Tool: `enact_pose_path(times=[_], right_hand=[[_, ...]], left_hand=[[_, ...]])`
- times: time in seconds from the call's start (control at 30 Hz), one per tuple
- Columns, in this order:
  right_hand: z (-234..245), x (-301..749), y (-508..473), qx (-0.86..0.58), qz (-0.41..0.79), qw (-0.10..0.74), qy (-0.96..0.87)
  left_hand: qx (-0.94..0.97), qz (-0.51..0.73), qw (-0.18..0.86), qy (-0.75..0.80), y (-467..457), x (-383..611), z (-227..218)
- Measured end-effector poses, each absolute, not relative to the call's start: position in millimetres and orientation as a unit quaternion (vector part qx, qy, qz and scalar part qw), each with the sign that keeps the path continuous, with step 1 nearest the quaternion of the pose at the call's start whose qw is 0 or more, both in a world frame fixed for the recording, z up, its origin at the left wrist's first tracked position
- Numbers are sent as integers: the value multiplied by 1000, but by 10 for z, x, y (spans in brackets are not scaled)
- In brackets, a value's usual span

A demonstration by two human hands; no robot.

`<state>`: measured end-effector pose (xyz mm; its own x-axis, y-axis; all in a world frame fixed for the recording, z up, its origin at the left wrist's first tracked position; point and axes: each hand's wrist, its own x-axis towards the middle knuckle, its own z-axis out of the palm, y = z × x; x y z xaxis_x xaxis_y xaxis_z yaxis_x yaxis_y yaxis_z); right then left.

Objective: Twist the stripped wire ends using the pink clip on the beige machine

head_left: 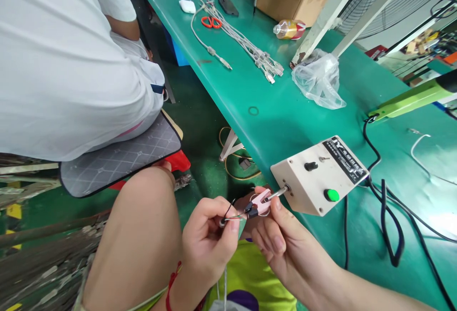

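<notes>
My left hand [212, 232], fingers closed, pinches the stripped end of a cable whose thin coloured wires [233, 217] stick out to the right. The cable's grey length [225, 282] hangs below this hand. My right hand [282, 235] is closed on a pink clip [262, 200] with dark tips, between thumb and index finger. At those tips the wires meet the clip; exactly how they are gripped is too small to tell. A metal shaft [278, 193] joins the clip to a beige control box [307, 187] with a black knob and a green button.
On the green table [228, 96] lie a bundle of grey USB cables [246, 44], red-handled scissors [211, 22], a plastic bag [317, 80] and a bottle [289, 29]. Black cords [383, 225] run right of the box. A person in a white shirt [71, 63] sits at left.
</notes>
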<state>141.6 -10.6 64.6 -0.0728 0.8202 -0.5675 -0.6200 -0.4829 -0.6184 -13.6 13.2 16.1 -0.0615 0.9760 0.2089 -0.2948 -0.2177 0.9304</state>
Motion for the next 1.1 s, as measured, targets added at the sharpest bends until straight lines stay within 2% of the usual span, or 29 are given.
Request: enact_pose_path(times=[0.37, 0.47, 0.53, 0.63, 0.67, 0.7, 0.77, 0.8, 0.87, 0.97, 1.1], right_hand=[[584, 1405, -120, -461, 728, 491, -127], [601, 1406, -155, -487, 719, 441, -227], [727, 1483, -205, -514, 676, 388, -357], [1088, 1772, -322, -484, 501, 370, -614], [1222, 1908, -359, -467, 405, 390, -682], [1342, 2053, -382, -477, 299, 369, -739], [1506, 2336, -362, -551, 66, 289, -780], [1544, 2457, -311, -538, -42, 258, -801], [1543, 2630, -140, -464, -187, 256, -827], [1463, 2712, 150, -361, -231, 288, -857], [1379, 2662, 287, -340, -184, 315, -867]], left_hand=[[467, 634, 512, 342, 133, -104, 120], [471, 646, 498, 335, 142, -106, 116], [473, 654, 486, 336, 141, -112, 108], [466, 647, 497, 342, 121, -124, 83], [462, 643, 504, 344, 111, -127, 71], [458, 641, 508, 348, 101, -129, 57], [448, 642, 510, 356, 85, -131, 31], [445, 644, 509, 359, 79, -130, 22], [443, 646, 507, 360, 75, -128, 13], [443, 647, 508, 356, 78, -124, 18], [439, 653, 505, 355, 76, -116, 3]])
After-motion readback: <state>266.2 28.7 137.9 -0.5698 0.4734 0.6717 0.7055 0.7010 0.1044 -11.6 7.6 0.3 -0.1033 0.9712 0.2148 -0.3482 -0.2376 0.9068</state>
